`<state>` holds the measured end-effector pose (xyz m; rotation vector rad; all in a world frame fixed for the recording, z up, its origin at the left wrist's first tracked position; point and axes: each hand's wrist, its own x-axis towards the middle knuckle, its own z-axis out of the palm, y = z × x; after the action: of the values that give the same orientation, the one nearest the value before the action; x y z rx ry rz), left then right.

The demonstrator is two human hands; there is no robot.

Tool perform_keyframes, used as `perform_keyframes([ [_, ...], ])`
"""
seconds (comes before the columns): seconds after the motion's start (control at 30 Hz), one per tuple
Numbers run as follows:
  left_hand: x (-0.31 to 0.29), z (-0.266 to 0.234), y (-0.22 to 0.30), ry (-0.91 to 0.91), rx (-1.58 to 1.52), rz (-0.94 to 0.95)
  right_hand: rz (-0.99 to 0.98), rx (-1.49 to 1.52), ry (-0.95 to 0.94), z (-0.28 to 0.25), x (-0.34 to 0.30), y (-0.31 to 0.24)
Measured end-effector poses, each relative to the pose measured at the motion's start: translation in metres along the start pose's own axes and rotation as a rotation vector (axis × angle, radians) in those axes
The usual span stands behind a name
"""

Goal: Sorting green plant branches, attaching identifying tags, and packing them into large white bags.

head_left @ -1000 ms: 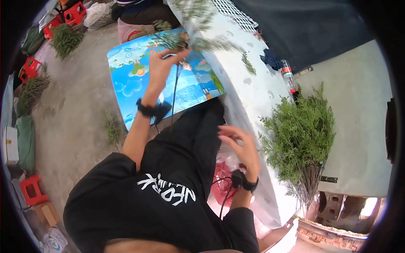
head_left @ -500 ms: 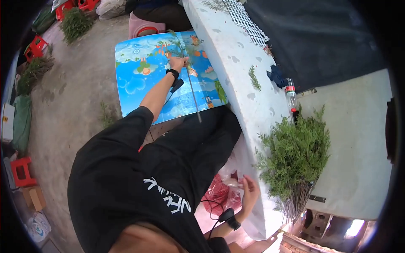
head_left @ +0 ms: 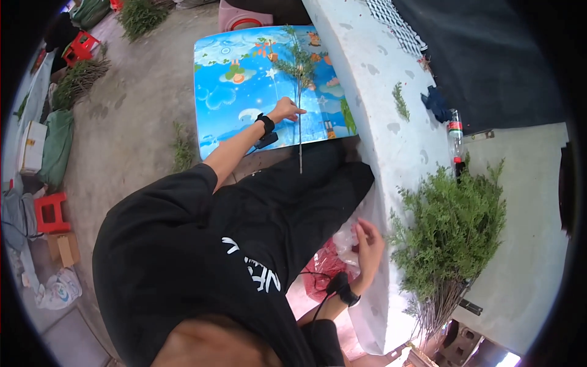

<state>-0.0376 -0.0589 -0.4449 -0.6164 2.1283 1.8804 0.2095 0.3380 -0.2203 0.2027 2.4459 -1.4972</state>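
A leafy green branch (head_left: 298, 67) lies over a blue cartoon-printed board (head_left: 223, 125), its bare stem reaching past the near edge toward my legs. My left hand (head_left: 286, 111) pinches that stem, with a dark band round the wrist. Lower right, beside the white table's side, my right hand (head_left: 370, 249) is raised with its fingers loosely bent and apart, and nothing shows in it. Just left of this hand is a clear plastic bag (head_left: 324, 264) with red contents, partly hidden by my leg.
On the white table (head_left: 380, 137) at right lie a big bundle of green branches (head_left: 449, 229), a small sprig (head_left: 400, 101), a dark cloth (head_left: 435, 104) and a plastic bottle (head_left: 455, 136). Red stools (head_left: 52, 213), boxes and more cut greenery (head_left: 143, 17) stand leftward on the concrete floor.
My left hand has come from the leafy part down to the bare stem. The branch has swung straighter and nearer to me. My right hand stays near the bag. The whole view has shifted.
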Motion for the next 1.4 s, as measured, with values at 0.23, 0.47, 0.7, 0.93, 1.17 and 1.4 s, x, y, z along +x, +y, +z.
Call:
perform_keyframes([
  [0.23,-0.018,0.033,0.01,0.065,-0.179,0.177,-0.206,-0.021,-0.073,-0.009,0.016,0.005],
  [0.47,0.028,0.05,0.019,0.042,-0.206,0.153,-0.254,0.051,0.105,-0.019,0.048,0.011],
  [0.7,0.038,0.038,0.013,-0.009,-0.399,0.071,-0.21,0.004,0.544,-0.021,0.089,0.007],
  [0.93,0.033,0.04,0.025,0.082,-0.438,0.033,0.235,-0.843,0.711,0.006,0.14,-0.013],
  [1.17,0.045,0.046,0.037,0.19,-0.517,-0.218,0.203,-0.87,0.715,0.02,0.146,-0.013],
  [1.4,0.047,0.044,0.058,0.202,-0.473,-0.41,0.21,-0.87,0.648,0.01,0.138,-0.014],
])
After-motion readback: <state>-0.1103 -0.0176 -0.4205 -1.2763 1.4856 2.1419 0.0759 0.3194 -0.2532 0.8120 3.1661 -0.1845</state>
